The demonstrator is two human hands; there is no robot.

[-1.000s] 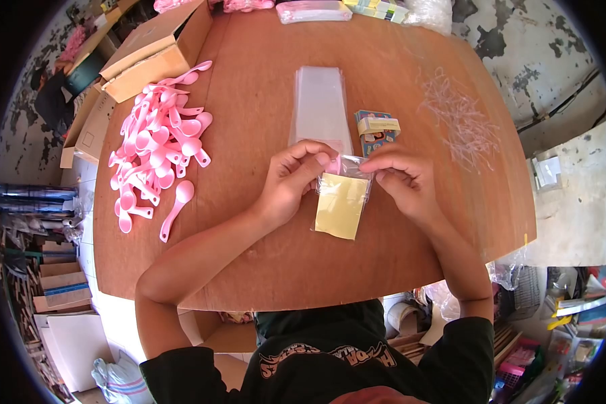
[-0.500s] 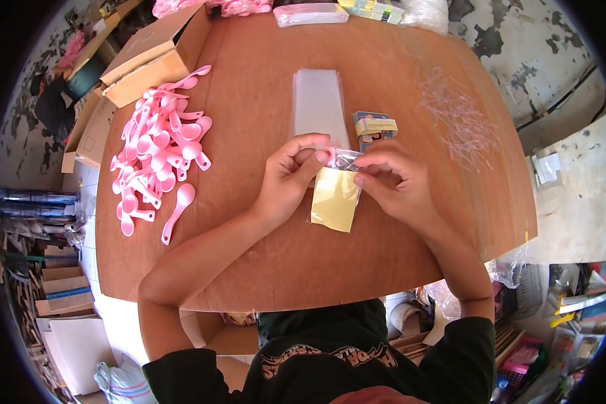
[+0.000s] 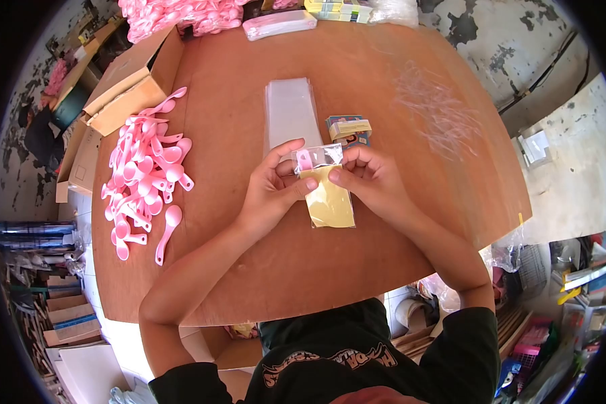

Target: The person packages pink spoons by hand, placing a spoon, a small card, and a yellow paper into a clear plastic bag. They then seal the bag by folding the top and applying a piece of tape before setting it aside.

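Over the table (image 3: 236,286), the left hand (image 3: 273,188) and right hand (image 3: 372,178) pinch opposite sides of a clear bag (image 3: 326,155) with a yellow card (image 3: 331,204); one pink handle (image 3: 304,159) shows only its end, the rest hidden

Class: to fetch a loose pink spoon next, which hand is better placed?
Probably the left hand: it is nearer the loose pink spoons, while the right hand is farther. Both hands hold the clear packet.
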